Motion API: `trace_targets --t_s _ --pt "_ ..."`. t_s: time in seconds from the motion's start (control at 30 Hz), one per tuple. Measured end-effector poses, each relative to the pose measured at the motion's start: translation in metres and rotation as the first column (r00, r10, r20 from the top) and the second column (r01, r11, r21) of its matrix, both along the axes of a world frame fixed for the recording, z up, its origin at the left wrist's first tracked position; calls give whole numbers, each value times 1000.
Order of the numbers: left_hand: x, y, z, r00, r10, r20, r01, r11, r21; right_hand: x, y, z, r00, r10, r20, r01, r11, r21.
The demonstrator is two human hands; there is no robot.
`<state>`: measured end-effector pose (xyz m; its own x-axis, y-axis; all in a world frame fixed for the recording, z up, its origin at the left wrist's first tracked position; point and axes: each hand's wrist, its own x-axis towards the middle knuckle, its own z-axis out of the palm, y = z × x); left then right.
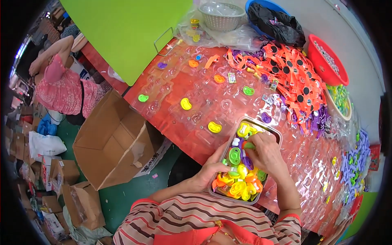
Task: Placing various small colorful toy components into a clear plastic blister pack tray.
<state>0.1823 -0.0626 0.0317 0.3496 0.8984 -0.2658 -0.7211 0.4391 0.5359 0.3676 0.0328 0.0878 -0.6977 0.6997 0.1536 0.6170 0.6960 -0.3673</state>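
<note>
The clear plastic tub overlaps the near edge of the red table, heaped with yellow, green, orange and purple toy pacifiers. The left hand grasps the tub's left side; the right hand reaches inside, fingers curled by a green piece, though I cannot tell whether they pinch it. A loosened left grip could tip the tub; rummaging might flick pieces over its rim. Left of the tub, a cardboard box gapes open. Beyond the tub to the right, a red basin holds small pale pieces; farther, a grey basket holds clear plastic.
</note>
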Motion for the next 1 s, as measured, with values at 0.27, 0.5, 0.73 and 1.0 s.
trace_targets --t_s 0.27,0.5,0.73,1.0 --pt "-5 10 2 1000 15 2 -15 999 46 19 5 -2 652 -529 -543 5 720 -694" --pt "-39 5 9 991 128 -30 -128 992 5 49 24 -25 213 -733 -646 -90 644 -760" --pt "-77 35 -11 935 261 -241 -233 963 139 73 22 -63 62 -913 -403 129 407 -904" --pt "-120 61 1 956 157 -248 -146 987 63 72 -3 -44 -96 -901 -424 68 419 -906"
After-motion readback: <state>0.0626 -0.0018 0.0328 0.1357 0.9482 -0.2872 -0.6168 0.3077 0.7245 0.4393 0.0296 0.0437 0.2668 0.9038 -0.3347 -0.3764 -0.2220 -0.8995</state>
